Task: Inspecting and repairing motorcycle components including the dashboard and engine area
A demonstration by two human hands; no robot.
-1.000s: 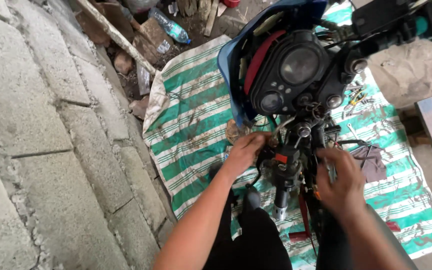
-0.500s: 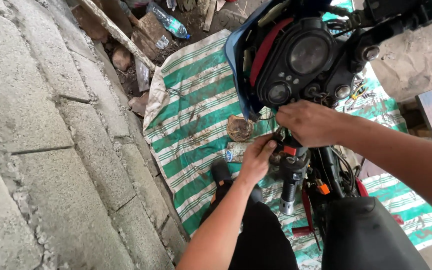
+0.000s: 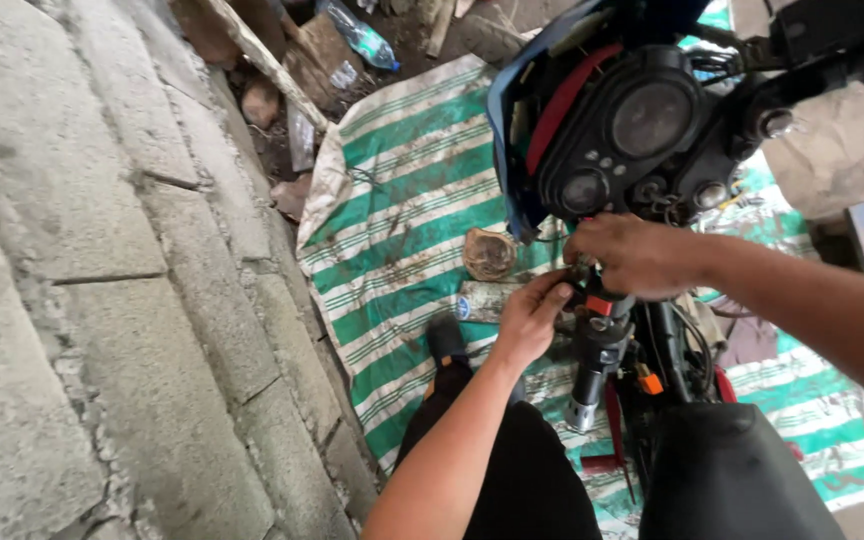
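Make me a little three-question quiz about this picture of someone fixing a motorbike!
1. True or false: both hands are at the top of the fork tube, just under the instrument cluster.
2. What colours are the stripes on the tarp spread under the motorbike?
A) red and yellow
B) green and white
C) black and orange
3. Fill in: at the top of the picture, near the rubble, lies a plastic ______.

Key:
1. True. The left hand and the right hand meet there.
2. B
3. bottle
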